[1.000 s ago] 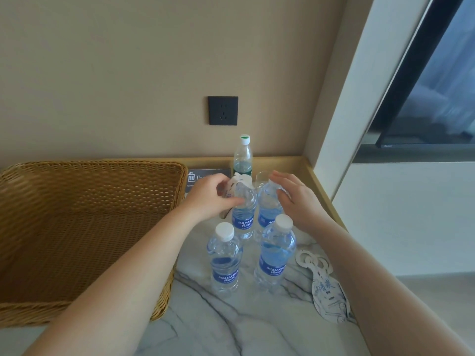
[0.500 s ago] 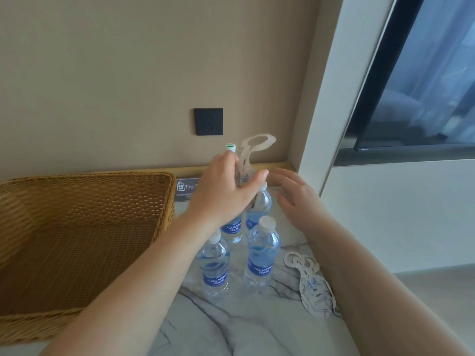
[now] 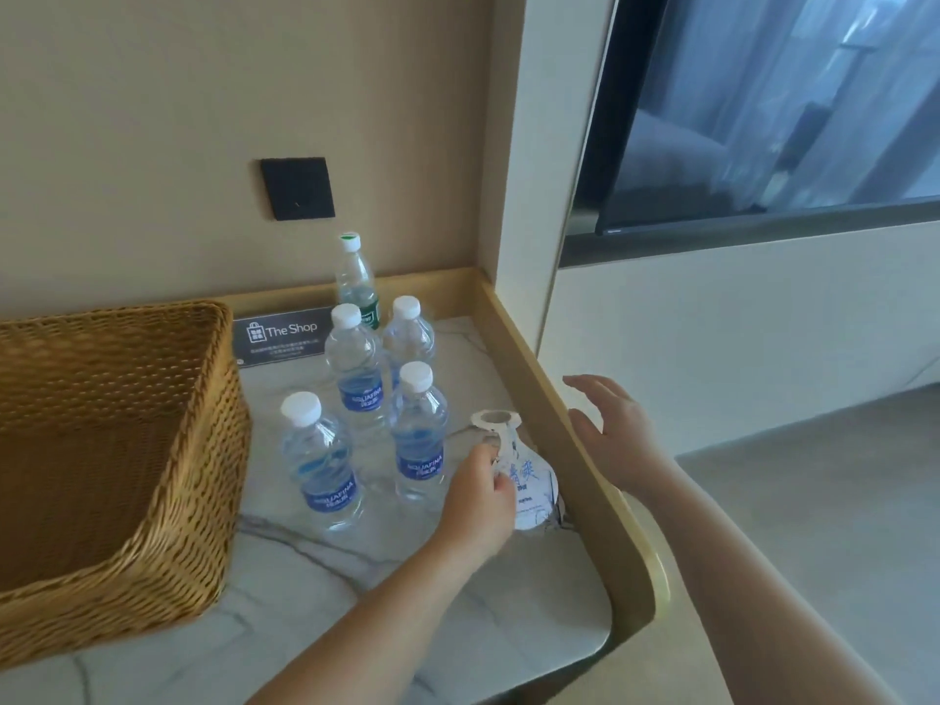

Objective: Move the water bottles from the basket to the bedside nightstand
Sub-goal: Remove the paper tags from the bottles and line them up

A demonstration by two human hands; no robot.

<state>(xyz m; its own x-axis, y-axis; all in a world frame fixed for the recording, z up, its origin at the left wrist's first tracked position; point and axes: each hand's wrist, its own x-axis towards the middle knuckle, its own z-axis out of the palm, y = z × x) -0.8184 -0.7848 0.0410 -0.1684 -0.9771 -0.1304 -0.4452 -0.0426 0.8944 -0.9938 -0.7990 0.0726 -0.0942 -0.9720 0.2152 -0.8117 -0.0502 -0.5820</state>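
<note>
The left hand (image 3: 475, 493) pinches a paper tag (image 3: 519, 468) by its neck, the tag's broad end low over the marble nightstand (image 3: 315, 572), near the wooden rim. The right hand (image 3: 613, 429) hovers beyond that rim with fingers spread and relaxed — holding nothing. Just left of the tag stand four blue-labelled bottles, upright and capped: front-left bottle (image 3: 320, 463), front-right bottle (image 3: 419, 435), back-left bottle (image 3: 353, 371) and back-right bottle (image 3: 409, 335). The basket (image 3: 168, 480) sits at the left edge, close beside them. Behind the cluster, by the wall, stands a green-capped bottle (image 3: 356, 279) beside a sign (image 3: 282, 333) — above them a dark socket (image 3: 297, 188).
</note>
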